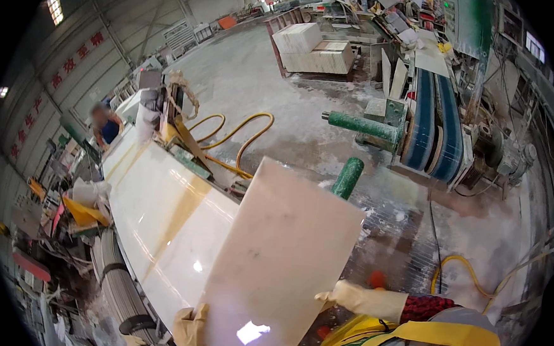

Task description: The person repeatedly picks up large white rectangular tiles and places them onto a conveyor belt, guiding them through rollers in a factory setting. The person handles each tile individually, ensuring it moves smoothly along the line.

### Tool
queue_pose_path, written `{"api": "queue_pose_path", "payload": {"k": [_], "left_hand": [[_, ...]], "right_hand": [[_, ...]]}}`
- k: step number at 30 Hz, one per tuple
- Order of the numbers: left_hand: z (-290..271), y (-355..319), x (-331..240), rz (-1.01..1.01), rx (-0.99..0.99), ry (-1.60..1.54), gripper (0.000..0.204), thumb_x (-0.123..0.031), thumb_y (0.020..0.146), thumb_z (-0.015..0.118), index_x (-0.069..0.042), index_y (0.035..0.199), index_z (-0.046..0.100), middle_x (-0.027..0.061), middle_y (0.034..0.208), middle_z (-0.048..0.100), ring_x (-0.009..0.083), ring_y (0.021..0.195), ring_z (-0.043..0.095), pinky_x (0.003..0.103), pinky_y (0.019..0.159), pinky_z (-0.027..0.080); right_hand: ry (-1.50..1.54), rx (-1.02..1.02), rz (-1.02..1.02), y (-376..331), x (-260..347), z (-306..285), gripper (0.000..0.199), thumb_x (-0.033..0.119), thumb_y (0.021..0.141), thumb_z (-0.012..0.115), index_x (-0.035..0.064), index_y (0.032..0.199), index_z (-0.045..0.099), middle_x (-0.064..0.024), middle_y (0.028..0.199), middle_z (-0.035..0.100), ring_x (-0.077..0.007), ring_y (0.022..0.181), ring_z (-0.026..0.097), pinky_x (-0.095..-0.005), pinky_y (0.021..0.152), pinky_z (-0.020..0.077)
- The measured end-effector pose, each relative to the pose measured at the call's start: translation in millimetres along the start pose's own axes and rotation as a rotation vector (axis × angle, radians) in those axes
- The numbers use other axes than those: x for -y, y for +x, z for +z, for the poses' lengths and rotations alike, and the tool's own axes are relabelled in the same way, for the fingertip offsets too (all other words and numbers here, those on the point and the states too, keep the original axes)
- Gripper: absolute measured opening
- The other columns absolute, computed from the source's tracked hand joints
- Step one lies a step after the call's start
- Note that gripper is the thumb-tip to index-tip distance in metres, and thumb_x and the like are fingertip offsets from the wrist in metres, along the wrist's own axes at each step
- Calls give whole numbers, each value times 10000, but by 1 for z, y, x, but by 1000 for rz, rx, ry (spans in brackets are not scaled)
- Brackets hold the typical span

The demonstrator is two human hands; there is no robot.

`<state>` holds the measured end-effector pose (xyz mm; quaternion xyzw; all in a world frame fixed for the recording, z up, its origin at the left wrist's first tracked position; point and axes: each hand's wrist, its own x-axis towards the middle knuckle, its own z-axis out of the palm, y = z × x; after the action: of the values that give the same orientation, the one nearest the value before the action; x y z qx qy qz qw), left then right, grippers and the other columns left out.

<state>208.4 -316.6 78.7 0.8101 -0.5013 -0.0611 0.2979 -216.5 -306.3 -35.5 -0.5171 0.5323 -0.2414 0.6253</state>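
A pale, polished rectangular stone slab (pixel 286 237) is tilted in front of me, its face catching a bright reflection near the bottom. My left hand (pixel 190 332), in a cream glove, is closed on the slab's lower left edge, with the fingertips showing on its face. From the right comes my right hand (pixel 361 300), gloved the same way under a red patterned cuff. It is at the slab's right edge, thumb side over the rim and the other fingers mostly hidden. Behind the slab lies a long, glossy white stone surface (pixel 154 210) with tan veins.
A blue-belted conveyor (pixel 422 128) with a green roller (pixel 362 129) stands at the far right. Stacked pale tiles (pixel 316 58) sit on a rack behind. A yellow hose (pixel 245 123) loops across the floor. Another person (pixel 107 128) is at the far left end of the long stone surface.
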Motion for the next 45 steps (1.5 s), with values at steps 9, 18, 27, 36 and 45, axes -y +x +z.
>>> {"api": "queue_pose_path", "payload": {"k": [9,18,27,36,45], "left_hand": [[173,0,-229,-26,249,-249,541,-486,960,870,24,822,751,-5,690,630,135,641,492,366,615,430],[385,-105,-475,-81,712,-519,667,-607,1047,709,51,1083,813,94,829,770,185,707,651,361,643,511],[432,-159,-553,65,1112,-154,712,-663,1056,602,-32,1322,795,114,1037,816,219,951,727,376,883,551],[516,-131,-540,267,1285,-1,759,-725,1047,490,-80,1317,788,178,1151,811,392,1162,737,479,1039,516],[555,-104,-562,202,1534,-203,760,-690,1068,545,-70,1486,680,123,1282,780,259,1161,715,390,1032,516]], "right_hand": [[653,-382,-404,29,-28,-262,447,281,1034,801,-8,1361,701,-151,1281,765,-220,1165,708,-370,972,591],[446,-1117,47,-44,-29,-520,390,313,959,850,14,1200,778,-115,1068,804,-217,931,754,-363,845,610],[574,-1269,383,-91,-140,-567,615,437,938,867,21,1371,734,-153,1255,780,-235,1093,751,-398,920,600],[713,-1109,61,-111,-144,-557,600,351,1021,788,1,1490,656,-142,1333,747,-219,1139,729,-371,948,595],[1057,-1135,273,-153,-130,-439,486,381,1103,707,10,1416,683,-91,1293,771,-211,1152,735,-405,1003,584]]}}
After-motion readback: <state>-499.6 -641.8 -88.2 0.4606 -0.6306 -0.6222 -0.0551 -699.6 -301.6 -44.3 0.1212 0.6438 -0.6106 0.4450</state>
